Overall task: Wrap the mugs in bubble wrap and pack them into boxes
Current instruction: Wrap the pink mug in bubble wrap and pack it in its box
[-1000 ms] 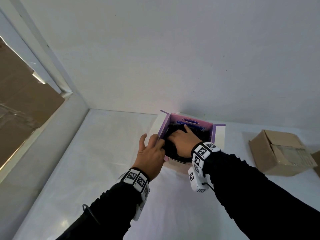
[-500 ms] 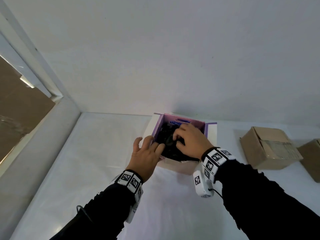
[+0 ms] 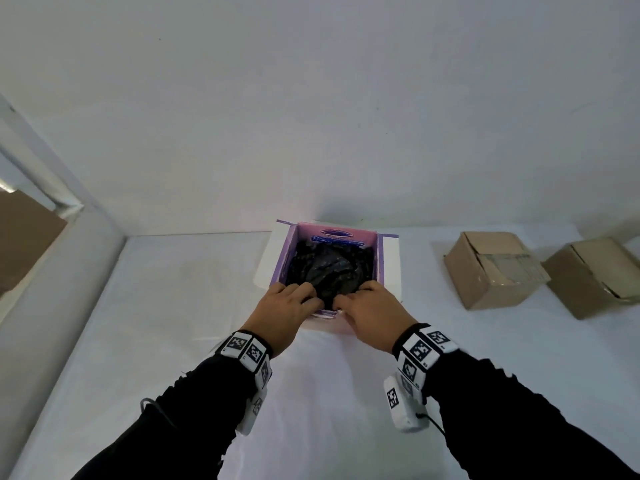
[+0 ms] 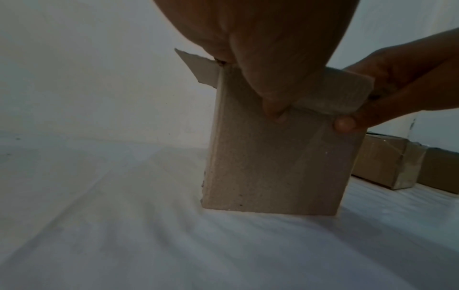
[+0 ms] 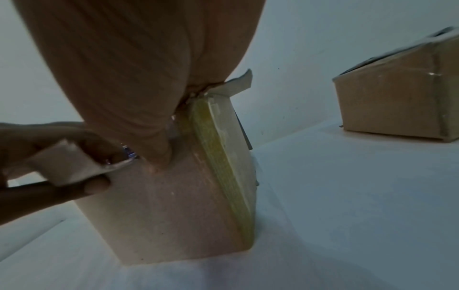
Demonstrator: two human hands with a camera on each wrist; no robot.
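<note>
An open white box (image 3: 266,268) with a purple inside stands on the white table near the back wall. A dark bubble-wrapped bundle (image 3: 332,271) fills it; the mug itself is hidden. My left hand (image 3: 306,301) and right hand (image 3: 348,303) sit side by side at the box's near edge. In the left wrist view the near flap (image 4: 335,92) is folded outward, and both hands pinch it, fingers on top and thumbs beneath. The right wrist view shows the same flap (image 5: 67,162) and the box wall (image 5: 174,215) below it.
Two closed brown cardboard boxes (image 3: 491,268) (image 3: 595,275) lie on the table to the right. The wall rises right behind the open box. A window ledge (image 3: 52,258) runs along the table's left side.
My right hand has come out of the box to its near edge. My left hand has slid from the left wall to the near flap. Both now pinch that flap.
</note>
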